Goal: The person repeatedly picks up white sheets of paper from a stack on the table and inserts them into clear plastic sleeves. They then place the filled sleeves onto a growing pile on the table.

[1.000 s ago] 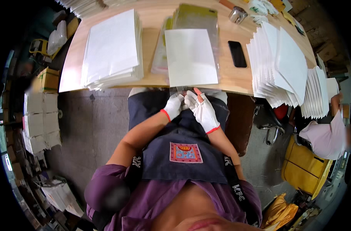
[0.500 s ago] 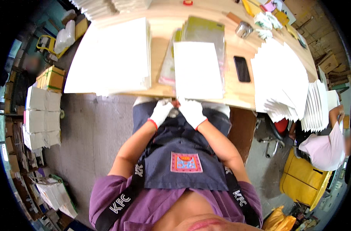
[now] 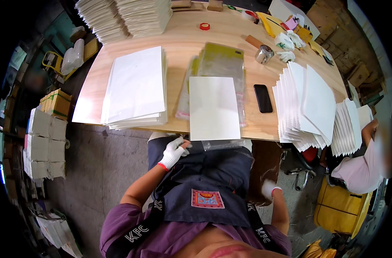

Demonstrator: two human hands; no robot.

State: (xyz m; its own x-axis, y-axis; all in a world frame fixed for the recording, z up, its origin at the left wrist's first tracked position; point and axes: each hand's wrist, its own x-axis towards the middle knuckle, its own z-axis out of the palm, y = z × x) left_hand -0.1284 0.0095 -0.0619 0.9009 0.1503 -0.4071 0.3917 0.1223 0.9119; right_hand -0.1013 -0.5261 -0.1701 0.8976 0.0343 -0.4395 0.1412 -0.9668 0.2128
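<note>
- Left hand (image 3: 174,151), in a white glove with a red cuff, rests at the near table edge beside the lower left corner of the white sheet (image 3: 214,107); its fingers are loosely curled and appear to hold nothing, though contact with the clear sleeve's overhanging end cannot be told.
- Right hand (image 3: 269,188), also gloved, hangs low beside the dark apron (image 3: 204,185), well away from the table; how far it is open cannot be told, and nothing shows in it.
- White sheet lies flat inside or upon a clear plastic sleeve (image 3: 224,144), whose open end droops over the table edge (image 3: 256,138). Risk: with neither hand pinning it, a brush from the apron or a knee could drag sleeve and sheet onto the floor.
- Pile of empty clear sleeves (image 3: 219,64) lies partly under the sheet; a slippery layer below may let the sheet skew.
- Black phone (image 3: 263,98) lies just beside the sheet's right edge; a sideways sweep of the arm could knock it.
- Fanned white sheets (image 3: 307,107) at the right lean in an offset stack; a nudge could spill them towards the seated person (image 3: 359,167).
- Squared stack of sheets (image 3: 136,88) at the left overhangs the near edge slightly.
</note>
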